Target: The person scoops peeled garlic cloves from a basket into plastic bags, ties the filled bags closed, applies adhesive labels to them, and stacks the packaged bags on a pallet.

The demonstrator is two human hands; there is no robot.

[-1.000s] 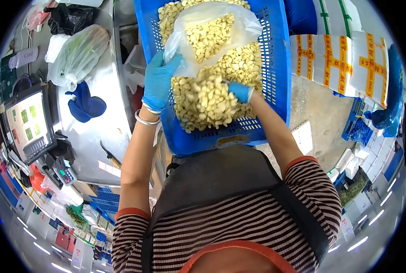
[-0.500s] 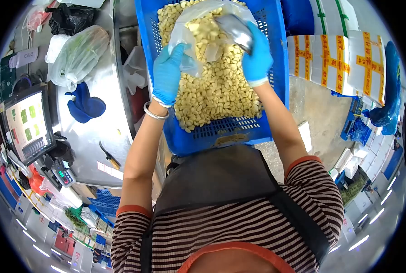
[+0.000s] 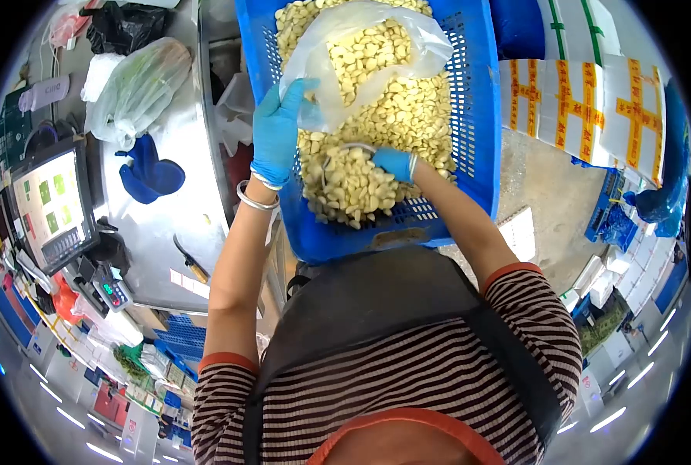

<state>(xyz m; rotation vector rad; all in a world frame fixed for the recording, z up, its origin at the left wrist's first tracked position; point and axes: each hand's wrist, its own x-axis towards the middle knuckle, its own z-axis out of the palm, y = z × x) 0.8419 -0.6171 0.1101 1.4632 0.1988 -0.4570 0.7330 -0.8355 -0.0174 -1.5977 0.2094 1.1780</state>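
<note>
Pinching the near left edge of a clear plastic bag (image 3: pixel 311 62) between thumb and fingers, the left hand (image 3: pixel 277 136), in a blue glove, sits over the left side of a blue crate (image 3: pixel 481 155). The bag lies on a deep bed of pale yellow pieces (image 3: pixel 423 108) that fills much of the crate, and more of the same pieces show inside its opening. Lower down, nearer the person, the right hand (image 3: pixel 396 164), gloved too, is curled tight on a metal scoop (image 3: pixel 357 146); its handle is hidden by the glove, and only part of its rim shows behind a heaped, slightly blurred load. That load is below the bag and apart from it, above the crate's near end, where the slotted floor shows beside it. A dark apron (image 3: pixel 361 310) spans the person's front just beside the crate. To the left stands a metal table (image 3: pixel 152 240), bearing a blue item (image 3: pixel 153 174) of unclear kind, a curved knife (image 3: pixel 190 260), a tied bag of greens (image 3: pixel 140 89) and a lit monitor (image 3: pixel 51 201). Beyond the crate's right side are white boxes (image 3: pixel 605 143) crossed with orange tape.
</note>
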